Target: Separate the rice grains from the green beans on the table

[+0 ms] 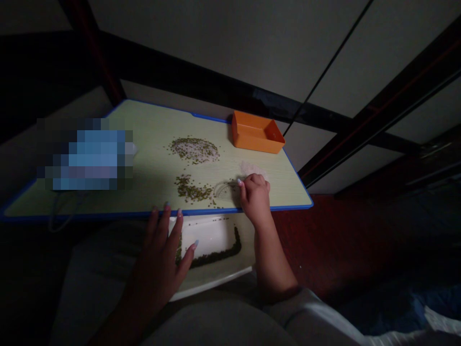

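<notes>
My right hand (pixel 255 197) is closed on a clear, curved piece that looks like a plastic protractor (pixel 226 191), held low at the near side of the table. Left of it lies a loose patch of small green beans (pixel 192 190). White grains like rice (pixel 250 168) lie just beyond my right knuckles. Farther back is a mixed heap of green beans and white grains (pixel 196 150). My left hand (pixel 163 250) is open with fingers spread, its fingertips at the table's near edge. Below that edge, a white tray (pixel 211 235) holds green beans along its sides.
The pale folding table (pixel 151 129) has a blue rim. An orange open box (pixel 257 137) stands at its back right. A blurred-out blue object (pixel 93 158) is on the left, with a cord (pixel 65 221) hanging near the edge. Cabinet doors (pixel 230 43) rise behind.
</notes>
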`<state>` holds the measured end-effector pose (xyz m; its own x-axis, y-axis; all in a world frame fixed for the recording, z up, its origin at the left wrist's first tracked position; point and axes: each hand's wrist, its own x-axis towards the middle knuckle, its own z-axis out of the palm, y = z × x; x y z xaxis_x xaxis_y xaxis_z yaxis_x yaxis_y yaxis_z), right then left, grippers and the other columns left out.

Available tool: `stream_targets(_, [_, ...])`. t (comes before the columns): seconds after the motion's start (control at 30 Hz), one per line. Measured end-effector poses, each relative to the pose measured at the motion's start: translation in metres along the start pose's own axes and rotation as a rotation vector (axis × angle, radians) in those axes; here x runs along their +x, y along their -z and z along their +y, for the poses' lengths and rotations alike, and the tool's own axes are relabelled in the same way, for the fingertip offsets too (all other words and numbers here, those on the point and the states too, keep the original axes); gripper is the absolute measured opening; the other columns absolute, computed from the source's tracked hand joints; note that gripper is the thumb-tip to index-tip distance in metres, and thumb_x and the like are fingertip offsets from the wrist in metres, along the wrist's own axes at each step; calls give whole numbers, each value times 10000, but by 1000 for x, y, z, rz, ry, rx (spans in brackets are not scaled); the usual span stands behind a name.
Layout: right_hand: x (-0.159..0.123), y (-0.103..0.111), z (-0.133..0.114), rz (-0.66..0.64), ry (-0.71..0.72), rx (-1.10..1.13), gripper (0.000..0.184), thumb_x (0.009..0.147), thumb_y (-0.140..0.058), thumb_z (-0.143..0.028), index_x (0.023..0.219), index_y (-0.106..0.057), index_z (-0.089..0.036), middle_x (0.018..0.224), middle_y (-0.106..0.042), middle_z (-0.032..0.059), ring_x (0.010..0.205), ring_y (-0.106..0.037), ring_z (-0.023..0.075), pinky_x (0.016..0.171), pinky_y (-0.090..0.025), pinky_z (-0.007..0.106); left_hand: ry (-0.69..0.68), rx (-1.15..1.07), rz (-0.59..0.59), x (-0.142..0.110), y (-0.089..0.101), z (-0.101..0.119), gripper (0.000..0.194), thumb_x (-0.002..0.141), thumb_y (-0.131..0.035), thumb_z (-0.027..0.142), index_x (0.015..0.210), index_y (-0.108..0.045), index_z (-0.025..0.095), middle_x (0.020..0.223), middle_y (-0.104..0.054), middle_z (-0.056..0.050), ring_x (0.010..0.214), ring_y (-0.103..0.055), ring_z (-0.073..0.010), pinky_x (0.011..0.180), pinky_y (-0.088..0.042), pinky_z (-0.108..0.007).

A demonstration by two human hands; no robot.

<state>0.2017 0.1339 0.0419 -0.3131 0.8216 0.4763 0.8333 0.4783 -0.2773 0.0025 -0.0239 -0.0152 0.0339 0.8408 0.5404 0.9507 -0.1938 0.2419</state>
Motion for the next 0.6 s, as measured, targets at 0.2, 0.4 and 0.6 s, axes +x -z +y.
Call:
stream_targets(0.2, [4, 2, -3, -36, 24, 18, 284, 992, -450, -281, 773, -614, -206, 931, -630, 78, 924, -494, 227, 777, -335, 354, -17, 2, -3, 1, 2, 1, 821, 885, -545, 340, 1561, -103, 193, 1614, -221, -213, 1518, -133, -402, 1132, -364, -609])
stream_targets(0.4, [4, 1, -3, -48, 30, 19, 283, 991, -433, -263, 787, -620, -205, 939, -626, 81, 936, -494, 229, 781, -339, 352, -13, 17, -7, -1, 2, 0, 828, 885, -545, 339, 1562, -92, 187, 1609, -224, -218, 1517, -134, -404, 1135, -354, -619])
stream_targets(0.6, [2, 3, -1, -83, 51, 51, 237, 976, -453, -248, 816, -621, -199, 952, -627, 73, 962, -494, 228, 800, -331, 357, -11, 15, -14, 0, 0, -1, 826, 888, -541, 339, 1562, -88, 190, 1616, -220, -210, 1515, -142, -405, 1129, -368, -616])
